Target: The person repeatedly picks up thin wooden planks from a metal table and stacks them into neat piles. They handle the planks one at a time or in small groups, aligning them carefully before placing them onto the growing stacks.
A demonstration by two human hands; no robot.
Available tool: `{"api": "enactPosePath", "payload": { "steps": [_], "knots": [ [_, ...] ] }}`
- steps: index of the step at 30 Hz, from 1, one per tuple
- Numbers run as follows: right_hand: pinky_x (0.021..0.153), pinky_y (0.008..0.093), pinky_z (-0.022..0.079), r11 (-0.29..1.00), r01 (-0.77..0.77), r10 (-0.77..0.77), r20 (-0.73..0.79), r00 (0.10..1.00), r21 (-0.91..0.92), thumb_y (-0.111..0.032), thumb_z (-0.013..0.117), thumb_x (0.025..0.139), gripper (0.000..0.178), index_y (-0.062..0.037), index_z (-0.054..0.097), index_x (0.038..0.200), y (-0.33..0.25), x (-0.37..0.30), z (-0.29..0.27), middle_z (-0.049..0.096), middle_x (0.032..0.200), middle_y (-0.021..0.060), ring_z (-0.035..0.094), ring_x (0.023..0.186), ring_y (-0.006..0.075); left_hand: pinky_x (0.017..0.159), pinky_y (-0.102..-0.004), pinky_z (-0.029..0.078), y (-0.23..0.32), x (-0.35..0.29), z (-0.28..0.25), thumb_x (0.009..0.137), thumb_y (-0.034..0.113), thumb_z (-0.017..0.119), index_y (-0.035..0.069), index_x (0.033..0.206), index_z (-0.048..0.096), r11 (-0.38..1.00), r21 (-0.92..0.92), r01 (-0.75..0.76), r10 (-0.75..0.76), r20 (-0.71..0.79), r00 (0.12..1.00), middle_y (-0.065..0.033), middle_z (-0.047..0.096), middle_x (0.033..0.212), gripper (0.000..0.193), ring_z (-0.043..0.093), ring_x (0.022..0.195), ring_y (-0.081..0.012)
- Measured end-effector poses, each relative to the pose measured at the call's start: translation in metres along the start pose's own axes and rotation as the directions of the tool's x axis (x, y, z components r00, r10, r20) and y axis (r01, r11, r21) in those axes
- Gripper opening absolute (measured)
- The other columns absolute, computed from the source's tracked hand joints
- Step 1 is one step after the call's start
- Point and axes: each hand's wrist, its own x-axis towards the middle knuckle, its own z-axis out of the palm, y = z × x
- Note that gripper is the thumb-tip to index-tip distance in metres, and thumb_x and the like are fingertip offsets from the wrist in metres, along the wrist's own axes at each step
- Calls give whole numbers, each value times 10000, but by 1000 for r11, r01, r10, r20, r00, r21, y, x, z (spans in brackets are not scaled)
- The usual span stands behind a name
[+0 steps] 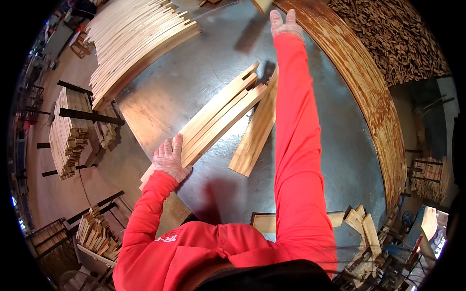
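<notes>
My gloved left hand (171, 159) grips a small bundle of pale wooden strips (221, 114) near its close end, with the fingers over the top. The strips lie side by side and slant away to the far right, their far ends uneven. My right arm is stretched far forward over the metal table (340, 145). At its end, my gloved right hand (287, 25) has its fingers apart and holds nothing visible. Close by it, at the top edge, is the end of a pale board (262, 5). A single wooden board (255, 131) lies between the bundle and my right sleeve, partly hidden.
A large row of pale strips (138, 43) lies at the far left. Along the right runs a long, worn brown wooden edge (359, 72), with a mass of small wood pieces (393, 39) beyond. Short boards (364, 225) lie near right. Racks of stacked wood (70, 126) stand left.
</notes>
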Motion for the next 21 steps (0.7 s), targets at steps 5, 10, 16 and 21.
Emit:
{"api": "enactPosePath", "payload": {
  "steps": [5,10,16,21],
  "knots": [
    [1095,457,299,1000,-13,11,-131,991,-16,-468,650,791,882,10,274,1430,85,-128,27,375,1374,326,358,1308,429,987,-478,383,-11,-6,12,573,382,811,117,1434,268,1000,14,-3,4,-114,993,-200,413,1326,1052,468,1168,-374],
    [1128,462,227,832,-88,317,340,885,-547,-479,718,708,1116,-37,58,1491,150,-324,53,160,1485,331,223,1375,448,913,-460,444,-12,-4,9,588,376,795,142,1405,318,999,-36,-3,-1,-109,994,-190,465,1270,975,507,1115,-365],
    [995,425,426,670,-599,230,644,730,439,-167,711,718,958,-54,148,1485,135,-361,34,463,1319,267,543,1122,339,964,-487,413,-17,4,-3,689,451,736,107,1418,323,991,-87,-101,86,-157,984,-230,468,1276,906,490,1137,-404],
    [983,429,422,992,-46,-95,949,300,114,-414,624,799,716,-69,382,1379,116,-396,57,592,1220,190,536,1140,391,1051,-476,350,-6,-2,16,641,567,756,87,1484,209,988,106,-116,123,-62,991,-296,233,1488,1114,316,1341,-424]
  ]
}}
